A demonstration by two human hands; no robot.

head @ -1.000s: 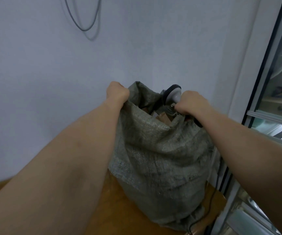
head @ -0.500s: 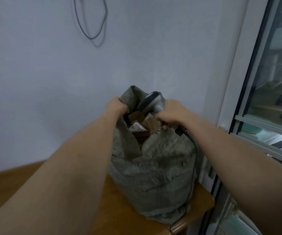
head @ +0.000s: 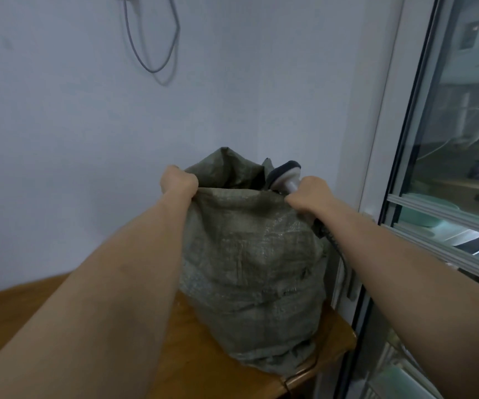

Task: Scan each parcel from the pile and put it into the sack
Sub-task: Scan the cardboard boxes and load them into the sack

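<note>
A grey-green woven sack [head: 255, 266] stands upright on a wooden table [head: 198, 367], bulging with its load. My left hand [head: 178, 180] grips the sack's rim at the left. My right hand [head: 308, 195] grips the rim at the right together with the handle of a grey and white barcode scanner [head: 285, 174], whose head sticks up above the sack mouth. The scanner's dark cable [head: 333, 240] hangs down under my right forearm. The front rim is pulled up taut, so the parcels inside are hidden.
A pale wall [head: 88, 139] rises behind the sack, with a looped cable [head: 151, 53] hanging on it. A white-framed glass door [head: 422, 168] runs along the right, close to the table's right edge. Both forearms reach across the table.
Both hands have pulled the sack's rim up and taut. The brown parcels seen in the open mouth half a second ago are now covered. The scanner head has tilted further to the right.
</note>
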